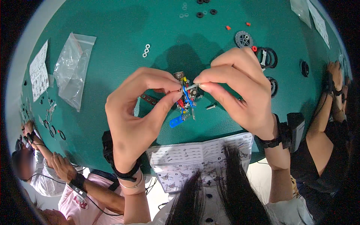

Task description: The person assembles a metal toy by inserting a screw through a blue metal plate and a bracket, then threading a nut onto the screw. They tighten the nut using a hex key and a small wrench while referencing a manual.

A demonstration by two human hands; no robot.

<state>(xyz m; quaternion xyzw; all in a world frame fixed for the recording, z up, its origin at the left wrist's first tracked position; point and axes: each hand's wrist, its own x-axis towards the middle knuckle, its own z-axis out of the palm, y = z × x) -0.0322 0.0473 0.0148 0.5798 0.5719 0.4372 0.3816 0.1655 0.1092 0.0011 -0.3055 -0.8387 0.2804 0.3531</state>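
Note:
Pinched between thumb and forefinger of my right hand (240, 88) is the right end of a thin metal rod (192, 87). My left hand (138, 108) has its thumb and forefinger pressed together at the rod's other end; the small part between those fingertips is mostly hidden. Right below and behind the fingertips is a small model assembly (189, 99) of blue, red, yellow and metal pieces, with a blue plate (175, 121) jutting toward me. Whether the rod passes into it, I cannot tell. A loose screw (211, 106) lies beside it, below my right fingertips.
A printed instruction sheet (202, 157) lies at the near edge. Nuts (146, 50) and a clear plastic bag (75, 67) are at left. Right hold a grey wheel (243, 39), black rings (273, 58) and red bits (228, 27). Other people's arms (97, 195) flank me.

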